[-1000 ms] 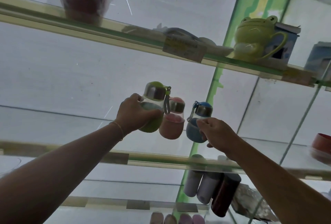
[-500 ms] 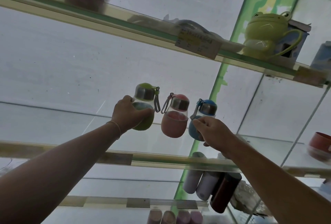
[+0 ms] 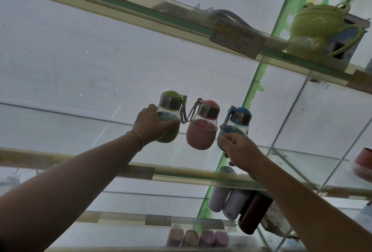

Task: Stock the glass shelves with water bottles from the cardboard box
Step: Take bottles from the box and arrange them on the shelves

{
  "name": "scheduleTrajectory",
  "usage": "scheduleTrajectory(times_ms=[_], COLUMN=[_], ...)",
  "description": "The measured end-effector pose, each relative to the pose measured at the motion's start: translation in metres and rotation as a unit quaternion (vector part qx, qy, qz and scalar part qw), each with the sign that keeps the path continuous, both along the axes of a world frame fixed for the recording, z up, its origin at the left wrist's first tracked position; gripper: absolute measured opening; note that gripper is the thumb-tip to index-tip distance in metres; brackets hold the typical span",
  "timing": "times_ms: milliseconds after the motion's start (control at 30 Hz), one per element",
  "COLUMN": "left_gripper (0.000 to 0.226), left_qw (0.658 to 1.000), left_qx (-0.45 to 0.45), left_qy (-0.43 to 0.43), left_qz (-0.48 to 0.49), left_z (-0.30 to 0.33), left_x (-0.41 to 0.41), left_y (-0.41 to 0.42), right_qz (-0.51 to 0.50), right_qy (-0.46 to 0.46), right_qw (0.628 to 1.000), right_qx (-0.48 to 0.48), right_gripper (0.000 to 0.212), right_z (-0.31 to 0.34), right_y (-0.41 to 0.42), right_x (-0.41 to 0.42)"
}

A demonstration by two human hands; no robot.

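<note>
Single head view, angled steeply upward, close under glass shelves (image 3: 181, 173)

The middle glass shelf (image 3: 181, 173) carries a green bottle (image 3: 170, 118), pink bottle (image 3: 201, 130) and blue bottle (image 3: 236, 123) in a row behind its front edge.

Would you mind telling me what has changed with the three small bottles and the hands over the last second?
The green bottle in the left hand moved left, away from the pink bottle, opening a gap between them. The pink bottle's strap swung to its left side. The right hand kept its grip on the blue bottle. Nothing was let go; all three bottles remain in the same order.
</note>
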State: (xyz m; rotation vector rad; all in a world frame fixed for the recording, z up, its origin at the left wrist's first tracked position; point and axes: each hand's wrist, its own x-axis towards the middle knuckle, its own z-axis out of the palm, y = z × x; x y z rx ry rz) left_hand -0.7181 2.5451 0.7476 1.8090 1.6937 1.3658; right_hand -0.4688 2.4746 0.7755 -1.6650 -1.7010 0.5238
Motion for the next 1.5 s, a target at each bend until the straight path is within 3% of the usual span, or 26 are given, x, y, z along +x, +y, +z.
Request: scheduleTrajectory(times_ms=[233,300,400,500,700,1067,1267,1500], left_gripper=[0.118,0.103,0.078,0.067,0.051,0.051,0.050,0.047], left_qw=[0.995,0.985,0.961,0.953,0.946,0.926,0.918,0.912], left_qx=[-0.034,0.001,0.131,0.203,0.246,0.200,0.118,-0.015], left_qy=[0.088,0.142,0.194,0.206,0.207,0.228,0.241,0.227], left_qz=[0.035,0.095,0.145,0.095,-0.031,-0.226,-0.291,-0.341], left_z=[0.000,0.003,0.009,0.020,0.027,-0.002,-0.039,-0.100], left_x=[-0.002,0.006,0.024,0.049,0.129,0.291,0.375,0.454], left_y=[-0.008,-0.024,-0.048,-0.065,-0.098,-0.145,-0.158,-0.167], right_qz=[-0.015,-0.019,-0.021,-0.026,-0.044,-0.087,-0.133,-0.168], right_qy=[-0.011,-0.016,-0.005,0.000,0.011,0.047,0.040,0.025], right_qw=[1.000,1.000,0.999,0.999,0.998,0.994,0.990,0.985], right_qx=[0.011,0.018,0.027,0.032,0.047,0.043,0.031,-0.030], right_gripper=[0.025,0.023,0.021,0.021,0.030,0.019,0.016,0.029], right_z=[-0.002,0.000,0.005,0.011,0.018,-0.005,-0.042,-0.103], right_y=[-0.009,-0.012,-0.017,-0.025,-0.053,-0.111,-0.143,-0.175], right_x=[0.016,0.023,0.033,0.047,0.092,0.219,0.294,0.366])
